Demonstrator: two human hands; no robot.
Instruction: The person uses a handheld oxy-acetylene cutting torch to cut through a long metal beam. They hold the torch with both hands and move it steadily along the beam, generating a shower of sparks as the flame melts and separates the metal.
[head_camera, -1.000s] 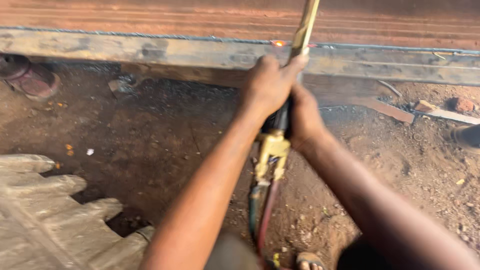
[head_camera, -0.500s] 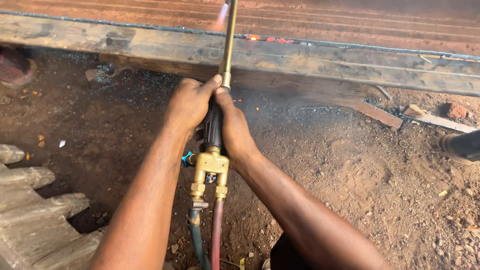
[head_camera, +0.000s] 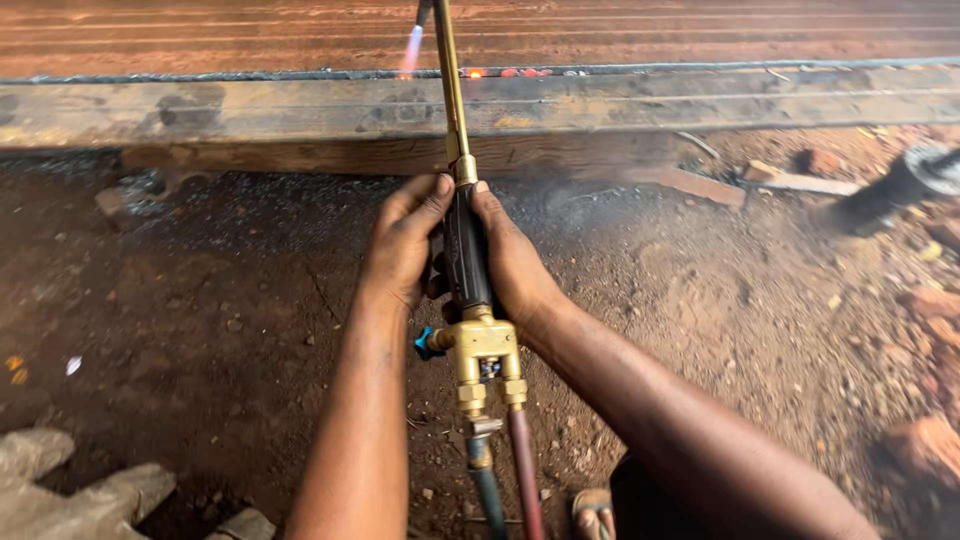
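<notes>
Both hands on the cutting torch: left hand and right hand, fingers wrapped tight around the black handle from either side, probably for steadiness. Tube runs ahead of the fingers to the flame at the steel beam, glowing cut just beside it. Two hoses trail behind toward the body.

Bare forearms, no sleeves; left hand and right hand ungloved.

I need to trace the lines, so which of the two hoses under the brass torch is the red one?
The right-hand red rubber hose; the dark green rubber hose hangs left of it.
</notes>
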